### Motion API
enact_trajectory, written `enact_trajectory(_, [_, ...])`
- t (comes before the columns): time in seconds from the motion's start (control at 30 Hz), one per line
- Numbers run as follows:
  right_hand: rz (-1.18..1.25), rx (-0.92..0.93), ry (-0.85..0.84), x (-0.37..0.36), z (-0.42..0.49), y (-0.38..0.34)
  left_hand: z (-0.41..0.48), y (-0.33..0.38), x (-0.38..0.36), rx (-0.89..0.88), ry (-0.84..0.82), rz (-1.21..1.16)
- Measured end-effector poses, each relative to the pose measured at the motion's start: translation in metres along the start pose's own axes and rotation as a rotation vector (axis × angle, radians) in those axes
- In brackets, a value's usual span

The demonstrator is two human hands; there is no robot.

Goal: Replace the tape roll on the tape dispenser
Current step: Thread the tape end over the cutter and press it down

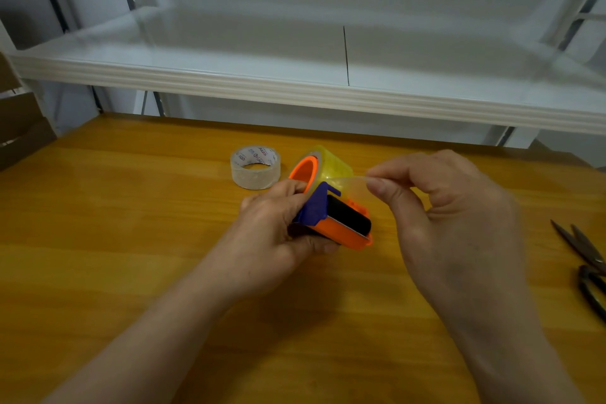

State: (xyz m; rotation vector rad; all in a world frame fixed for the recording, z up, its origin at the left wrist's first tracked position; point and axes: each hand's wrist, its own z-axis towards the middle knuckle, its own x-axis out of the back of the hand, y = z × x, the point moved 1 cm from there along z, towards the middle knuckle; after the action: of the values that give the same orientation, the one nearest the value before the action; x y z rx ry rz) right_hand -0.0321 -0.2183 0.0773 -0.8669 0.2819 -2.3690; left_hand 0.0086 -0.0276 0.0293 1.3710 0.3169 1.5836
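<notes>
Wood tabletop (131,239) fills the view, with a white shelf (295,88) above its far edge. The left hand (272,233) wraps around the orange and blue dispenser (341,223) and holds it just over the wood, tipped so its black roller faces up. That keeps it steady while the other hand works. A yellowish roll (331,164) sits on the orange hub, so the new roll seems to be on already. The right hand (452,216) is raised beside it, wrist bent, with thumb and first finger pinched shut on the loose tape end (351,182). The clear strip runs from the roll to those fingers. It looks like the end is being drawn out to lead it over the roller. Another roll (255,167), pale and thin, lies flat on the wood behind the dispenser, apart from both hands. Scissors (587,259) lie far off at the right edge.
</notes>
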Motion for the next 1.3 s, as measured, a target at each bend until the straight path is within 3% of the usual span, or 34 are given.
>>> enact_trajectory(0.37, [0.003, 0.033, 0.018, 0.005, 0.003, 0.008, 0.0, 0.003, 0.005, -0.033, -0.021, -0.131])
enact_trajectory(0.8, [0.043, 0.049, 0.002, 0.006, 0.004, 0.009, 0.0, 0.004, 0.003, -0.019, -0.012, -0.109])
enact_trajectory(1.1, [0.145, -0.025, -0.01, 0.016, 0.011, 0.014, -0.002, 0.006, 0.006, -0.046, -0.09, -0.202])
enact_trajectory(1.3, [0.094, 0.132, -0.037, 0.017, 0.012, 0.014, 0.0, 0.003, 0.008, -0.011, -0.083, -0.306])
